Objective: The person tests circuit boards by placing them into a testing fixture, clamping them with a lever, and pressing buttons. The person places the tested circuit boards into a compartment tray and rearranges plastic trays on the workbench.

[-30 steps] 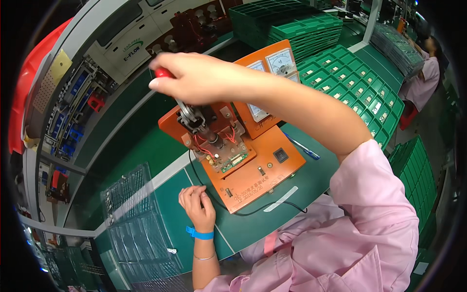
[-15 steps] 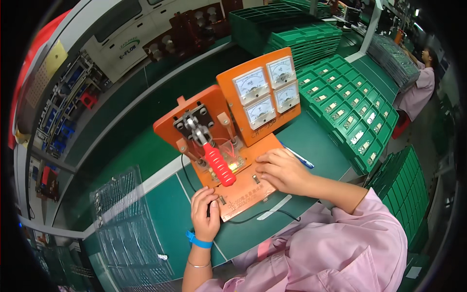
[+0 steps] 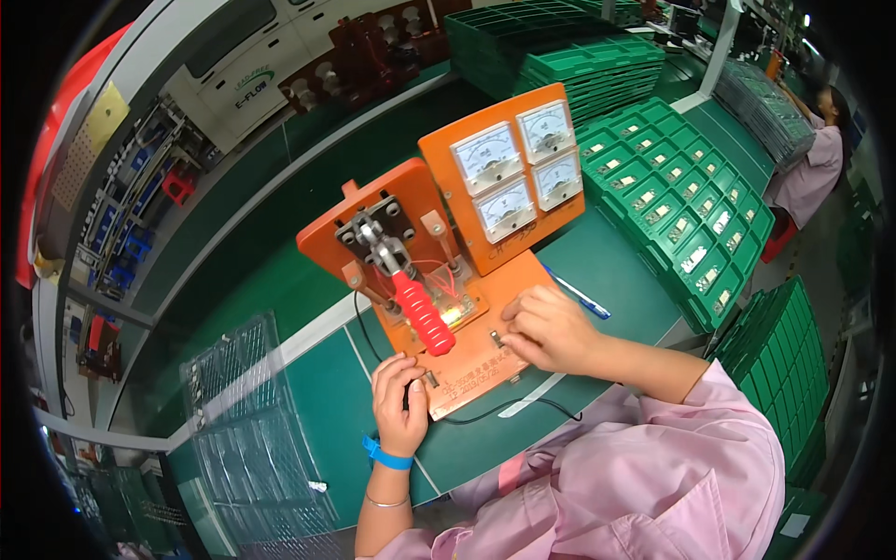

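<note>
An orange test fixture stands before me, with a toggle clamp whose red ribbed handle points down toward me. Beneath the handle, a small part glows yellow. My left hand rests on the base's front left corner, fingers bent beside a small metal switch, thumb apart. Dark cable or shadow shows between thumb and fingers. My right hand lies over the base's right side, fingers curled, thumb tip at a second small switch. Its palm is hidden.
An orange panel with four-square dial meters stands behind. Right of it lie a blue pen and a green compartment tray holding several small boards. Clear plastic trays lie left; a black cable crosses the front. A co-worker sits far right.
My right hand has drawn slightly back toward me, its fingers curling more and its thumb coming to the switch. My left hand stays at the corner. The whole view has shifted a little.
</note>
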A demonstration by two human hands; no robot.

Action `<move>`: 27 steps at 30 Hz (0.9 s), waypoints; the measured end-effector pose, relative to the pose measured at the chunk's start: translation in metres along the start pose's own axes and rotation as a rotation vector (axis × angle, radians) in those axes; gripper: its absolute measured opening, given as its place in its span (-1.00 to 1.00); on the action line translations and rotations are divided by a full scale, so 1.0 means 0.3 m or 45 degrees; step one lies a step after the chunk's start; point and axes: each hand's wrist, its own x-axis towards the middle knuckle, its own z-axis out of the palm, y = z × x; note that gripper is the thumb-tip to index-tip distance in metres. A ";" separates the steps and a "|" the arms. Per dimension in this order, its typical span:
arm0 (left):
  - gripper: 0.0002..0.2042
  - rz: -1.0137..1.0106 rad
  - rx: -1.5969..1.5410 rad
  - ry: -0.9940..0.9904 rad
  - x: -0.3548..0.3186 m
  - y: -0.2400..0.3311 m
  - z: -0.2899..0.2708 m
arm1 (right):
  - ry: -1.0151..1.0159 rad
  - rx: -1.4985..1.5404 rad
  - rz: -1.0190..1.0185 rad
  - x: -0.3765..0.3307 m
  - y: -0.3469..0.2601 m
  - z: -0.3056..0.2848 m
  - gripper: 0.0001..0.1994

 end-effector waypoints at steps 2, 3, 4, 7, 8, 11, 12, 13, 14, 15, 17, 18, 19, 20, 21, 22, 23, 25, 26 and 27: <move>-0.87 -0.001 -0.019 0.002 -0.002 0.001 -0.003 | 0.030 0.076 0.029 0.025 0.002 -0.001 -0.86; -0.87 -0.002 -0.017 -0.001 -0.002 -0.001 -0.004 | 0.135 0.095 -0.016 0.070 -0.021 -0.007 -0.85; -0.87 -0.006 -0.018 -0.003 -0.001 -0.002 -0.004 | 0.240 0.112 -0.059 0.128 -0.055 -0.005 -0.85; -0.86 -0.013 -0.030 -0.007 -0.004 -0.005 -0.008 | 0.164 -0.084 -0.213 0.224 -0.105 0.025 -0.79; -0.86 -0.005 -0.032 -0.007 -0.001 -0.005 -0.008 | 0.169 -0.091 -0.213 0.231 -0.106 0.032 -0.79; -0.87 0.004 -0.024 -0.020 -0.002 -0.001 -0.011 | -0.047 -0.377 -0.340 0.226 -0.096 0.072 -0.75; -0.87 0.008 -0.023 -0.024 0.002 -0.002 -0.009 | -0.120 -0.474 -0.380 0.224 -0.089 0.077 -0.73; -0.87 0.011 -0.024 -0.023 -0.001 -0.004 -0.011 | -0.119 -0.477 -0.381 0.222 -0.088 0.081 -0.73; -0.87 0.011 -0.033 -0.022 -0.002 -0.008 -0.013 | -0.110 -0.478 -0.392 0.221 -0.086 0.084 -0.73; -0.87 0.012 -0.041 -0.021 -0.003 -0.013 -0.014 | -0.101 -0.477 -0.403 0.220 -0.085 0.084 -0.73; -0.86 0.015 -0.054 -0.020 0.001 -0.012 -0.017 | -0.078 -0.476 -0.426 0.218 -0.087 0.079 -0.73; -0.86 0.014 -0.046 -0.016 0.008 0.002 -0.022 | -0.074 -0.471 -0.432 0.216 -0.090 0.077 -0.73; -0.86 -0.080 -0.113 0.006 0.025 0.030 -0.026 | -0.030 -0.369 -0.381 0.204 -0.091 0.066 -0.74; -0.85 -0.177 -0.179 0.029 0.044 0.061 -0.033 | 0.010 -0.265 -0.329 0.188 -0.095 0.057 -0.75; -0.84 -0.274 -0.246 0.052 0.065 0.086 -0.039 | 0.048 -0.159 -0.276 0.170 -0.099 0.050 -0.77; -0.83 -0.377 -0.315 0.085 0.082 0.099 -0.037 | 0.078 -0.051 -0.229 0.153 -0.097 0.044 -0.78; -0.83 -0.389 -0.309 0.098 0.100 0.097 -0.033 | 0.069 -0.039 -0.239 0.132 -0.096 0.047 -0.78; -0.80 -0.163 -0.040 0.096 0.141 0.089 -0.027 | 0.064 0.032 -0.176 0.074 -0.098 0.059 -0.80; -0.78 -0.044 0.089 0.081 0.163 0.080 -0.022 | 0.067 0.058 -0.134 0.051 -0.094 0.065 -0.81; -0.76 0.075 0.218 0.065 0.174 0.072 -0.019 | 0.070 0.084 -0.091 0.040 -0.091 0.071 -0.82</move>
